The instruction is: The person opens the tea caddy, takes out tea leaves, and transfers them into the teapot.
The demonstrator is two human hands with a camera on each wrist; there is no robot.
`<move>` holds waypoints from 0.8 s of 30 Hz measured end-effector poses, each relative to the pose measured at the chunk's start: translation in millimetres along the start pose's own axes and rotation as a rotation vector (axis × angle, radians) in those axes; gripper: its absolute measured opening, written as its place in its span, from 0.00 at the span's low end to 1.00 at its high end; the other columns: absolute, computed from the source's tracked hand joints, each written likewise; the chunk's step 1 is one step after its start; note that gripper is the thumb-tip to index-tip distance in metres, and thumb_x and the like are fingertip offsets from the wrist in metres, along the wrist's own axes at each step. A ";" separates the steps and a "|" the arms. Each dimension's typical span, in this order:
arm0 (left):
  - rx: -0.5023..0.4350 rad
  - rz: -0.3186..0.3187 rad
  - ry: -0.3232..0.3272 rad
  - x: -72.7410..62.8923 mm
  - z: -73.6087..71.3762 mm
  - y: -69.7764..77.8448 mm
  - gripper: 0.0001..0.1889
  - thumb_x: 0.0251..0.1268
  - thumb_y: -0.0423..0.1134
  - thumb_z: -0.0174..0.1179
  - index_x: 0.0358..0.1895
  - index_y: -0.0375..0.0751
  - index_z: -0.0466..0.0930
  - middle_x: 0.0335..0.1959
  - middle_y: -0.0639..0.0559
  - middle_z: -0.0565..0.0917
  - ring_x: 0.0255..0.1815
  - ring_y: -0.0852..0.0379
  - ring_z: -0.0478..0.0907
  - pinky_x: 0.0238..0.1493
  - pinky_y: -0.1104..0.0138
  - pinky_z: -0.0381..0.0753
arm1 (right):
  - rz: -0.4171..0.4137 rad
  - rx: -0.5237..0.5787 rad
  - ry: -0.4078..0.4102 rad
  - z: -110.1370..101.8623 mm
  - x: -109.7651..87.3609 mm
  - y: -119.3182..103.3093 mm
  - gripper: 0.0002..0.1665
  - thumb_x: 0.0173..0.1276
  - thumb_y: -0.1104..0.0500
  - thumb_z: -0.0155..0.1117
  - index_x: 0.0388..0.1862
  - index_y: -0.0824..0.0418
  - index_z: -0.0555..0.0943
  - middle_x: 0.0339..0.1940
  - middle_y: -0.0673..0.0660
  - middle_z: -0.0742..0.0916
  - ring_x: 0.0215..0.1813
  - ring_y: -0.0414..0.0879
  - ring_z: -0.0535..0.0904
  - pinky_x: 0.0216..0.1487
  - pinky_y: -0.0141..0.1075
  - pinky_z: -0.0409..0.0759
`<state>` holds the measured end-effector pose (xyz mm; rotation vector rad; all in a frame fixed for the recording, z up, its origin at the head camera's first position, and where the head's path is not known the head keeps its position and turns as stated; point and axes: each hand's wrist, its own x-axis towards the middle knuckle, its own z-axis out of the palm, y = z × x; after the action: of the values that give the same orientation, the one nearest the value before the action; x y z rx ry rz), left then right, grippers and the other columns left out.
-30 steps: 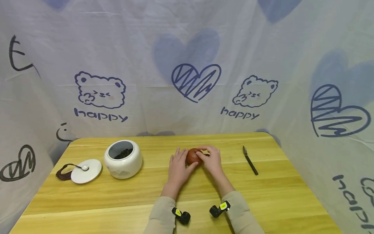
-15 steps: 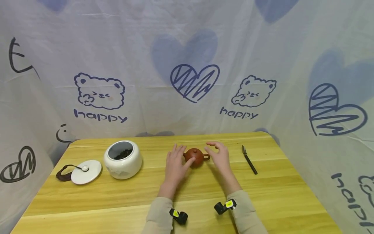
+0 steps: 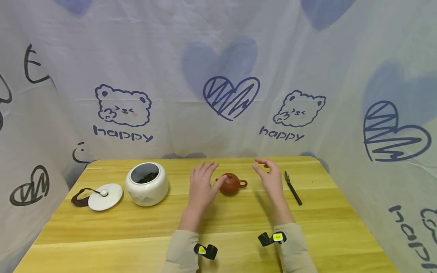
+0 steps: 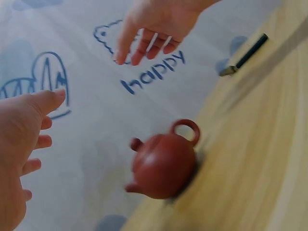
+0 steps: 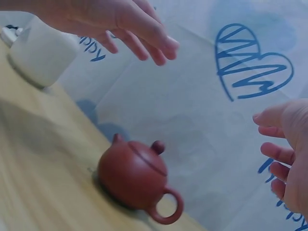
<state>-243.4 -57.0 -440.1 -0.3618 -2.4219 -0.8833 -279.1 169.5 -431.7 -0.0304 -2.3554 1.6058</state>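
A small reddish-brown teapot (image 3: 230, 185) with its lid on stands upright on the wooden table, spout to the left and ring handle to the right. To its left is my left hand (image 3: 202, 185), fingers spread; the thumb overlaps the teapot in the head view, while the left wrist view has a gap between that hand and the teapot (image 4: 164, 166). My right hand (image 3: 271, 180) hovers to the right of the handle, fingers loosely bent around nothing. From the right wrist view, the whole teapot (image 5: 132, 174) shows between both hands, touched by neither.
A white round jar (image 3: 148, 191) with dark tea leaves inside stands at the left, its white lid (image 3: 106, 201) with a dark cord lying beside it. A thin black-handled tool with a metal tip (image 3: 293, 189) lies at the right. Patterned cloth hangs behind the table.
Both hands have let go of the teapot and drawn apart, the left one to the left and the right one to the right. The teapot, hidden in part before, now shows its lid and handle.
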 end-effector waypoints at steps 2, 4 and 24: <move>0.016 0.016 0.021 0.4 -6.8 2.3 0.26 0.63 0.53 0.63 0.60 0.43 0.78 0.62 0.45 0.80 0.71 0.40 0.68 0.71 0.35 0.59 | 0.006 0.010 0.002 -3.9 -0.1 -3.0 0.18 0.67 0.54 0.66 0.53 0.61 0.82 0.56 0.60 0.83 0.59 0.56 0.71 0.52 0.37 0.69; 0.030 0.040 0.048 1.2 -14.0 4.0 0.25 0.62 0.52 0.65 0.59 0.43 0.79 0.61 0.44 0.81 0.70 0.40 0.69 0.70 0.34 0.60 | 0.009 0.014 0.009 -7.4 -0.5 -6.5 0.19 0.67 0.54 0.66 0.53 0.61 0.82 0.56 0.60 0.83 0.58 0.55 0.71 0.51 0.36 0.69; 0.173 0.203 0.142 -3.3 -113.7 -9.8 0.26 0.57 0.48 0.70 0.58 0.42 0.80 0.59 0.43 0.81 0.68 0.40 0.71 0.70 0.33 0.57 | -0.154 -0.025 -0.004 -1.9 -12.8 -37.4 0.19 0.66 0.54 0.68 0.52 0.61 0.83 0.53 0.61 0.83 0.56 0.54 0.72 0.53 0.44 0.72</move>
<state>-200.4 -139.4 -373.8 -0.4546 -2.2633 -0.5869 -261.0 154.8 -399.7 0.1457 -2.3191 1.5053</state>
